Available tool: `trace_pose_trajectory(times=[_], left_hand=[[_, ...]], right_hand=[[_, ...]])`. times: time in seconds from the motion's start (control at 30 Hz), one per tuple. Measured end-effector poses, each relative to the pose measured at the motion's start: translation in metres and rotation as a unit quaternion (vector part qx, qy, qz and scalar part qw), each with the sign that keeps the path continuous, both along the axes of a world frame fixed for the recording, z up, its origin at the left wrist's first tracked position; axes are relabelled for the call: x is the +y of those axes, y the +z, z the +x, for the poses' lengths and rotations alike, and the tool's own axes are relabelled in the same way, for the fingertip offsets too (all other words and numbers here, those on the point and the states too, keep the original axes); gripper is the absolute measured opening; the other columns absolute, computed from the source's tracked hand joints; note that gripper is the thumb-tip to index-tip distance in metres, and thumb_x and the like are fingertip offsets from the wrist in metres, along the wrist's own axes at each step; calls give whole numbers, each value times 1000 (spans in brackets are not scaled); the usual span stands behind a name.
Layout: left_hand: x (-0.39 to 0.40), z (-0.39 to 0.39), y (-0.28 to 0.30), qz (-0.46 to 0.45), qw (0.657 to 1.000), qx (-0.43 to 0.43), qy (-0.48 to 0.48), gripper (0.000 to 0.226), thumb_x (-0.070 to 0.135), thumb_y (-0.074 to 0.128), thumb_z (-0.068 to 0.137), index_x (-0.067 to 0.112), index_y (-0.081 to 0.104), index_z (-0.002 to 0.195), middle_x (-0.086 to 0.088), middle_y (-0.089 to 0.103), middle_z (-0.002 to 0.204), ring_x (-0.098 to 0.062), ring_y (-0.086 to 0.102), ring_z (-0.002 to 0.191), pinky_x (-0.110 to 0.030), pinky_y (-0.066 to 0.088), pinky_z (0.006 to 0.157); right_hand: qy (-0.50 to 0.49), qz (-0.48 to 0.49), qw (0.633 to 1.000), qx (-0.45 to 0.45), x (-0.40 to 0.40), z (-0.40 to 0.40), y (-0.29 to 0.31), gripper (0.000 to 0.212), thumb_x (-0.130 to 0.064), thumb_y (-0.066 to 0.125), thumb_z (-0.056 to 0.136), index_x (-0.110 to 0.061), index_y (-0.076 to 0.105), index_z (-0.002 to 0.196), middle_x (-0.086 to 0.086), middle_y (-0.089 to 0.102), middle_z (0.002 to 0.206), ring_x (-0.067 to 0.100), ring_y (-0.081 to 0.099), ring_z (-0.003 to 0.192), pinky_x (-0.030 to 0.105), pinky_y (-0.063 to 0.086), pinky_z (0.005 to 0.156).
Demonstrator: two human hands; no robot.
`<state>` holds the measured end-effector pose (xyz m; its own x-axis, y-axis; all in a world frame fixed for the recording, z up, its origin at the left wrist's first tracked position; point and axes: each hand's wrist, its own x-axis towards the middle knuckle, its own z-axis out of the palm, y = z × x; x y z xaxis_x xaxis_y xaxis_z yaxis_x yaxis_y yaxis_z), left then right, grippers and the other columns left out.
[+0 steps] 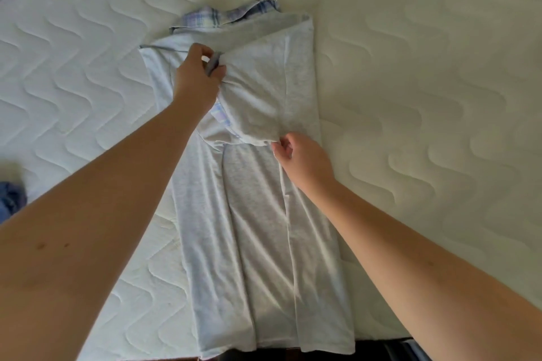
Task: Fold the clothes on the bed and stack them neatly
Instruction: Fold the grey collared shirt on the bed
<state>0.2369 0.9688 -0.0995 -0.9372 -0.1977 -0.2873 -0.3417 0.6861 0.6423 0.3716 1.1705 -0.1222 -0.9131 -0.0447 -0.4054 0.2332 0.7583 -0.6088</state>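
Item: grey garment (258,214), lengthwise on bed (410,97) (plaid piece (214,16) beneath far end). I see left hand (196,79) fingers pinching collar; right hand (305,161) fingers pinching folded edge.

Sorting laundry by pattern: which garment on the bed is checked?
The plaid garment under the far end of the grey garment; the grey one is plain.

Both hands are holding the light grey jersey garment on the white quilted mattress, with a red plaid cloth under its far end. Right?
Not quite. In the head view the plaid cloth under the light grey jersey garment is blue and white, not red. Left hand and right hand do hold it on the white quilted mattress.
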Motion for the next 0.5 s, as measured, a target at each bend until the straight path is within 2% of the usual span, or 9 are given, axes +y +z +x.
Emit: trace_pose_trajectory(times=[0.03,0.07,0.1,0.17,0.2,0.27,0.3,0.4,0.5], left_hand=[[-2,0,-2,9,1000,-12,6,28,22,60,94,22,51,121,11,57,88,-8,57,71,-13,45,55],[-1,1,-3,24,999,-34,12,33,16,56,95,23,49,126,5,60,98,-14,62,78,-16,52,62],[0,0,-5,22,998,-61,14,39,13,53,96,24,46,132,-2,60,111,-22,64,90,-25,56,76],[6,-3,-10,-97,994,-54,-21,44,15,47,96,23,42,138,-11,51,132,-30,54,116,-39,45,101],[11,-6,-10,-154,987,-19,-50,44,17,47,95,21,43,139,-12,48,137,-30,47,124,-41,38,106],[28,-15,-8,-183,976,45,-108,41,26,47,97,17,47,137,-11,46,140,-30,41,130,-42,31,109],[39,-22,-8,-179,973,51,-137,41,31,48,99,17,48,137,-11,46,141,-29,40,131,-42,30,110],[74,-45,-13,-177,959,-4,-220,51,45,47,99,16,44,142,-9,47,142,-28,41,132,-42,32,111],[108,-69,-13,-163,943,-20,-289,54,50,49,98,20,45,143,-5,50,142,-26,47,129,-41,38,107]], right_hand=[[3,20,1000,0,1,-1,0,35,-44,47,98,-14,59,85,1,60,79,23,58,79,37,44,70],[10,54,998,7,2,-1,-1,37,-45,44,98,-14,61,89,3,62,85,24,59,84,38,45,74],[16,95,995,22,3,-1,-2,39,-46,42,99,-14,62,94,4,63,92,24,58,88,39,44,79],[0,133,989,59,9,0,-4,38,-46,40,100,-16,65,102,4,63,98,25,57,94,38,43,83],[-19,117,990,73,13,-1,-4,37,-44,41,100,-16,65,104,4,62,99,25,57,95,38,42,83],[-56,77,991,93,23,-3,-5,34,-41,45,99,-16,65,108,6,61,101,27,57,95,37,41,83],[-66,74,990,98,27,-5,-6,31,-38,49,98,-15,65,111,7,61,104,28,56,96,37,40,83],[-80,65,992,70,40,-11,-11,34,-33,60,93,-14,59,121,9,56,114,28,53,105,36,39,88],[-130,2,991,22,46,-22,-16,47,-33,67,89,-13,52,128,7,54,116,23,49,109,32,40,93]])
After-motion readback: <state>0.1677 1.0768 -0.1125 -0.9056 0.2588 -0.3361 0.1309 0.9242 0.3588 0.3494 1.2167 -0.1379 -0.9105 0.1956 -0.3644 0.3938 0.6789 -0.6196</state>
